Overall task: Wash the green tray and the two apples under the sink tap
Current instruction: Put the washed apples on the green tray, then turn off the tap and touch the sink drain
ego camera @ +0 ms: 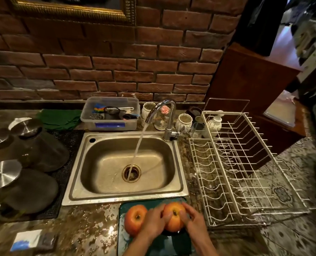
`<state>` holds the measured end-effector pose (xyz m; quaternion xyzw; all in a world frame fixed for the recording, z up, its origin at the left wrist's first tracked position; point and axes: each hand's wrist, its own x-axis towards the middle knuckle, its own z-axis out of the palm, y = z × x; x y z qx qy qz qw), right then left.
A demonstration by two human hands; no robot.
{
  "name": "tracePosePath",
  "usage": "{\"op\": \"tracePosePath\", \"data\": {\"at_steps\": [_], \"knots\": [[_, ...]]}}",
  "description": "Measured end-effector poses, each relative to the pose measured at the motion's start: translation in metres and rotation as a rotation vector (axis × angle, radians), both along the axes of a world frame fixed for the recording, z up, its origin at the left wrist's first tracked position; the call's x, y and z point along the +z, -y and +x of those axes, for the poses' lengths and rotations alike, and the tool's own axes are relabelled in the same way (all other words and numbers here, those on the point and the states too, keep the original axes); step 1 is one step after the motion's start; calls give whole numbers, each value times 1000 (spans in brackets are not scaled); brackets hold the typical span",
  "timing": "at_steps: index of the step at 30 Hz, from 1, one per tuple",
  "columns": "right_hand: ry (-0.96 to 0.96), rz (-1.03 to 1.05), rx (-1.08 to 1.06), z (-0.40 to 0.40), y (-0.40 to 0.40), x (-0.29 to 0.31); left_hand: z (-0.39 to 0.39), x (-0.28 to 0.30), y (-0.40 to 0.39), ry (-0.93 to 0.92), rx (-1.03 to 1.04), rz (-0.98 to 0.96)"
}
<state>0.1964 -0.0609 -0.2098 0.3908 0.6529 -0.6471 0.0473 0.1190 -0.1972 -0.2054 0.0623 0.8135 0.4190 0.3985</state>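
A green tray (124, 239) lies on the counter just in front of the steel sink (125, 195). Two red-orange apples rest on it. The left apple (134, 218) sits free at the tray's left side. My left hand (152, 223) and my right hand (194, 219) cup the right apple (173, 216) from both sides. The tap (165, 111) behind the sink is running, and its stream falls into the drain (131, 172).
A white wire dish rack (246, 163) stands right of the sink. Upturned dark pots with steel bases (29, 145) sit on a black mat at the left. A clear tub of utensils (110, 113) and small jars (185, 121) line the brick wall.
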Motion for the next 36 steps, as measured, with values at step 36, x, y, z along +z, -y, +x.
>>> {"op": "tracePosePath", "data": {"at_steps": [36], "knots": [[-165,226,80,-200,-58,84,-149,52,72,-804,230,-228]]}}
